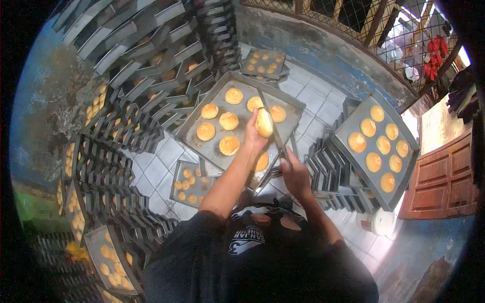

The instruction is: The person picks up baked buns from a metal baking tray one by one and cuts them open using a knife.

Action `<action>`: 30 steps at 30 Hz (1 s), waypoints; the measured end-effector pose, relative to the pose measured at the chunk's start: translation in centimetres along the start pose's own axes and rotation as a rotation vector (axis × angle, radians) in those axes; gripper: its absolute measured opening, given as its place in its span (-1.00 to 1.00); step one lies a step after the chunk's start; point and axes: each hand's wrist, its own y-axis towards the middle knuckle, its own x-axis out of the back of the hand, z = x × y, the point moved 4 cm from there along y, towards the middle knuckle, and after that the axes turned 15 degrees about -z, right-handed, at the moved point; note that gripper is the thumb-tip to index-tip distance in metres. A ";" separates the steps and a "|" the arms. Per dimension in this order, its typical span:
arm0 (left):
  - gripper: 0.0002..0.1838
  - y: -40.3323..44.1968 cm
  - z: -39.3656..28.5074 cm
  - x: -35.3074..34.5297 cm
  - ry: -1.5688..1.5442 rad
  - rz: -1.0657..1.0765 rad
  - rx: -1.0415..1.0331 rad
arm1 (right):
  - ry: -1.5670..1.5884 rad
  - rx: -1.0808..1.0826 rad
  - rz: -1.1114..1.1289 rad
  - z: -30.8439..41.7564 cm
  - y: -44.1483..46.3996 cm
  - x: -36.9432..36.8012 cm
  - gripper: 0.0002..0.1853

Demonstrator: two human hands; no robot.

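My left hand [256, 137] is closed around a golden bun [263, 122], holding it tilted on its side above a large metal tray [214, 155]. In my right hand [296, 177] is the handle of a long knife [277, 137]. Its blade runs up and away past the right side of the held bun, seemingly against it; whether it has cut in is unclear. Several round buns, such as one bun [229, 120], lie spread on the tray below. Another bun [261, 161] sits near my left forearm, partly covered.
To the right, a tray of buns [356, 119] tops a staggered stack. Tall stacks of trays [146, 60] line the left wall. Smaller bun trays [262, 68] rest near the tiled floor [316, 98]. A white bucket [381, 223] stands at lower right, near a wooden door [439, 177].
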 end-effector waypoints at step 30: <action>-0.63 -1.2 -1.7 0.1 0.022 -0.006 -0.038 | 0.152 -0.019 0.091 -0.8 -2.0 1.4 -0.51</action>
